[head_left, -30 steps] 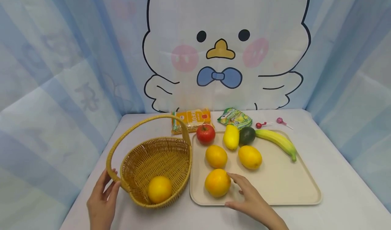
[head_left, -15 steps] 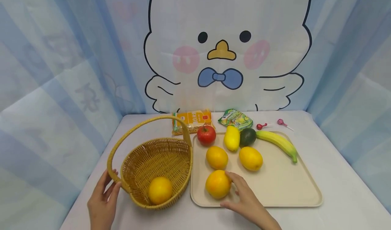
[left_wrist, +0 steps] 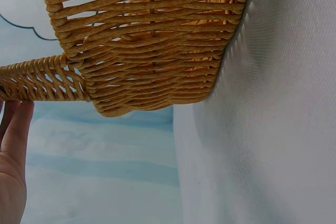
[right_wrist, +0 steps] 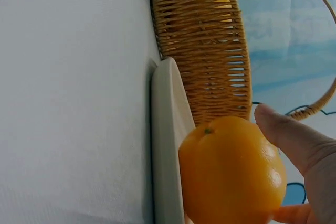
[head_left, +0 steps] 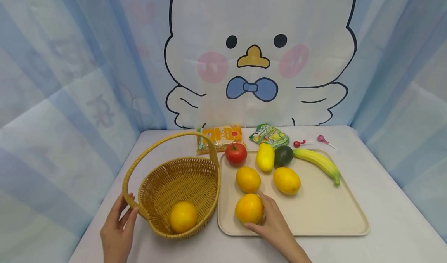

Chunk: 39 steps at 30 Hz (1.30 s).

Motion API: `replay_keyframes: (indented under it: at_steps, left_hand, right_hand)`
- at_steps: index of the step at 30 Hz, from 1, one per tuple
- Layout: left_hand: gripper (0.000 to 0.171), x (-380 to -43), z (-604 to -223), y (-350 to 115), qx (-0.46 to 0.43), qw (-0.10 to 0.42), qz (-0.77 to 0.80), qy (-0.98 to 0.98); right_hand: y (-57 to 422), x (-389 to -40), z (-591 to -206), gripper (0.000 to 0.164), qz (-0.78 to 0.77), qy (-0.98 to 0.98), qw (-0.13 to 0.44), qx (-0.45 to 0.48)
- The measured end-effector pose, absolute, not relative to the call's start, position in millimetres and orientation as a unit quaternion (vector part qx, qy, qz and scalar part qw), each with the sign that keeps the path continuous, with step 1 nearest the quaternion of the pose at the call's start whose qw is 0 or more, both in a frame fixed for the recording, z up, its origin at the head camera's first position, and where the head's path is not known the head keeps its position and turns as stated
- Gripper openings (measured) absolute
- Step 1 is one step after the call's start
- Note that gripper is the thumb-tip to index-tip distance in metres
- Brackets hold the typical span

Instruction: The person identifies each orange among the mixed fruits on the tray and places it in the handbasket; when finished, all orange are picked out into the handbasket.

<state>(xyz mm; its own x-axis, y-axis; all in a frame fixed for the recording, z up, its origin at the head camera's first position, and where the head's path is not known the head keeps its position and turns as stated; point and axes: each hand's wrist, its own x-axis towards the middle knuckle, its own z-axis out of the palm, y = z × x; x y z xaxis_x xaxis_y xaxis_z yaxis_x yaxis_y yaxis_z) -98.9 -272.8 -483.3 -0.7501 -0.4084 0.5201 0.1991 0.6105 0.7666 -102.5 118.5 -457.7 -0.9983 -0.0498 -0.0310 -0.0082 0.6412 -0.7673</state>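
My left hand [head_left: 117, 230] holds the base of the handle of a wicker basket [head_left: 164, 185], thumb in front and fingers behind. One orange [head_left: 183, 217] lies inside the basket, near its front. At the front left of a beige tray [head_left: 324, 216], my right hand [head_left: 276, 224] grips another orange [head_left: 248, 209], thumb at its near side and fingers round its right. The right wrist view has this orange [right_wrist: 231, 171] close up beside the tray wall, the thumb [right_wrist: 289, 132] along it. Fingertips [left_wrist: 22, 114] meet the handle in the left wrist view.
On the tray lie another orange [head_left: 248, 179], a lemon [head_left: 287, 180], a yellow mango-like fruit [head_left: 265, 158], a dark green avocado [head_left: 283, 156], a banana [head_left: 319, 163] and a red apple [head_left: 235, 153]. Behind are an orange packet [head_left: 220, 138], a green packet [head_left: 269, 135] and two lollipops [head_left: 320, 138].
My right hand has moved left and its fingers and thumb have closed round the front orange. My left hand and the basket stay where they were.
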Motion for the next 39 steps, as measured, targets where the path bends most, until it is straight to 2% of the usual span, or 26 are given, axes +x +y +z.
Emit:
replay_keyframes:
  at_steps: [3, 12, 14, 18, 21, 28, 39]
  left_hand:
    - [0.061, -103, -495, -280, 0.056, 0.349, -0.44, -0.825]
    - [0.059, -83, -437, -244, 0.088, 0.338, -0.453, -0.82]
    - [0.059, -88, -451, -253, 0.078, 0.346, -0.442, -0.824]
    - [0.061, -89, -451, -253, 0.078, 0.35, -0.442, -0.822]
    - [0.062, -84, -435, -243, 0.085, 0.345, -0.453, -0.817]
    - [0.057, -88, -447, -251, 0.065, 0.35, -0.467, -0.809]
    - [0.063, -82, -433, -241, 0.094, 0.34, -0.437, -0.827]
  right_hand:
    - [116, -102, -459, 0.097, -0.422, 0.906, 0.023, -0.015]
    - [113, -105, -465, 0.094, -0.419, 0.908, 0.008, -0.018]
    - [113, -106, -466, 0.095, -0.422, 0.906, 0.01, -0.013]
    - [111, -108, -466, 0.095, -0.426, 0.905, 0.015, -0.007]
    - [110, -107, -466, 0.094, -0.426, 0.905, 0.015, -0.009]
    - [110, -107, -467, 0.094, -0.428, 0.903, 0.008, -0.014]
    - [111, -106, -467, 0.093, -0.433, 0.901, 0.014, -0.016]
